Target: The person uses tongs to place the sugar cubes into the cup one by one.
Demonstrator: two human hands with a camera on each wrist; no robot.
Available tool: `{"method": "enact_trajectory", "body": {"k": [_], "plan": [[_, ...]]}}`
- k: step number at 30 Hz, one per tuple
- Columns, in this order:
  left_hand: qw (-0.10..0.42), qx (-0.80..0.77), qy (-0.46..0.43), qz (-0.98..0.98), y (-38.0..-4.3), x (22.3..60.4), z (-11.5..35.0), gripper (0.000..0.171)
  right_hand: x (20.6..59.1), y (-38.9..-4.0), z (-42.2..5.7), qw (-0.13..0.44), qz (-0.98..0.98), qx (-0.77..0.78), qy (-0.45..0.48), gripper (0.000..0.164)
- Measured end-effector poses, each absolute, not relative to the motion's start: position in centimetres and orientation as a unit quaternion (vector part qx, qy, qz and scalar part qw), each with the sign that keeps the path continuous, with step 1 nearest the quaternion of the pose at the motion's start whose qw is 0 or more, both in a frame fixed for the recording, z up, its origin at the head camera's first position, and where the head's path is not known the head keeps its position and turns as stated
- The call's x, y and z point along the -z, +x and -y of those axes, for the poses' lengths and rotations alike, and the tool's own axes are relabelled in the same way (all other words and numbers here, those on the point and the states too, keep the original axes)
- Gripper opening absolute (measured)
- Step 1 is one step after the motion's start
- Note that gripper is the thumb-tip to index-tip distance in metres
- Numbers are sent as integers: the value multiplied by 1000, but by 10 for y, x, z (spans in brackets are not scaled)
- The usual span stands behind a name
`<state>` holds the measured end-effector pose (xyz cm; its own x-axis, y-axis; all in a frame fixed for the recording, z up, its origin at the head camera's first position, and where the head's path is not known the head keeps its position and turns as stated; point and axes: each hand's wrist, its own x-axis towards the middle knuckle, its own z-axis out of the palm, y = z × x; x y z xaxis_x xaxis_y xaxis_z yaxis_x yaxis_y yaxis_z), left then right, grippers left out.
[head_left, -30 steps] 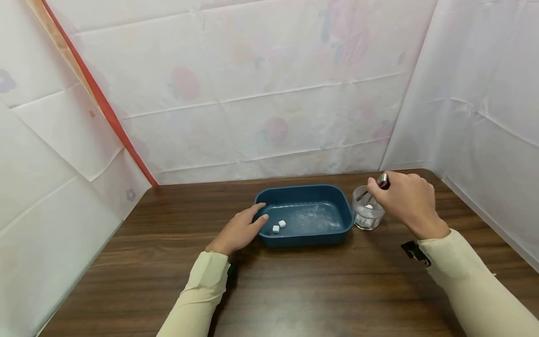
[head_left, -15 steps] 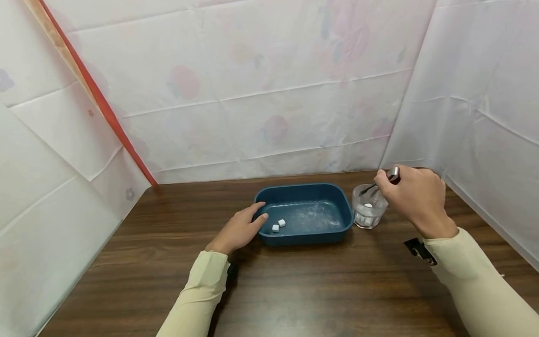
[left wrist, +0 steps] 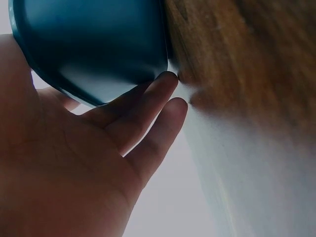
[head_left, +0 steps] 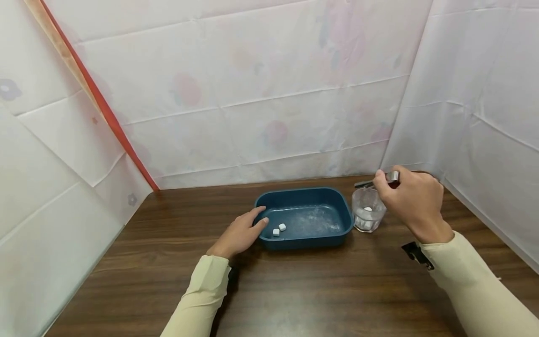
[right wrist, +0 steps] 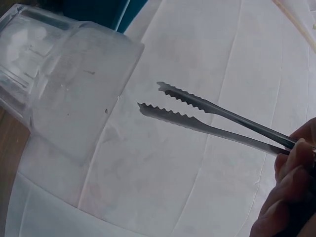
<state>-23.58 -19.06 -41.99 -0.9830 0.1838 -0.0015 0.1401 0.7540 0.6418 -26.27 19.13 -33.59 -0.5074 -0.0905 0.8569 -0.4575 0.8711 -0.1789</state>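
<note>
My right hand (head_left: 414, 201) holds small metal tongs (right wrist: 212, 118) with serrated tips. In the right wrist view the two tips stand slightly apart with nothing between them, just outside the mouth of a clear glass (right wrist: 74, 74). From the head view, the tongs reach over the rim of the glass (head_left: 370, 203), and white cubes (head_left: 367, 224) lie inside it. My left hand (head_left: 240, 234) grips the left end of a blue rectangular dish (head_left: 311, 243), thumb and index finger over its rim, other fingers along the outside wall. Two white cubes (head_left: 279, 230) lie in the dish near that hand.
The dish and glass stand side by side on a dark wood-grain table (head_left: 294, 290). Pale patterned sheeting (head_left: 269, 93) hangs behind the table and on both sides. A red strip (head_left: 101, 100) runs down the back left corner.
The tongs have lifted from inside the glass to above its rim, as my right hand shifted slightly to the right. My left hand and the dish stay put.
</note>
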Motion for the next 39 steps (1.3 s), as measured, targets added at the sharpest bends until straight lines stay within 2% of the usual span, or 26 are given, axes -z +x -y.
{"method": "enact_trajectory", "body": {"k": [10,18,33,39], "plan": [[30,-334,84,-938,-238,416,191,53,339,-262,-185,458,844,-214,181,37],[24,-332,88,-939,-240,418,192,52,347,-262,-174,442,844,-212,216,39],[27,-328,93,-940,-240,418,195,56,366,-261,-157,376,862,-215,262,31],[27,-328,94,-939,-240,418,195,56,372,-261,-149,368,864,-213,271,29]]}}
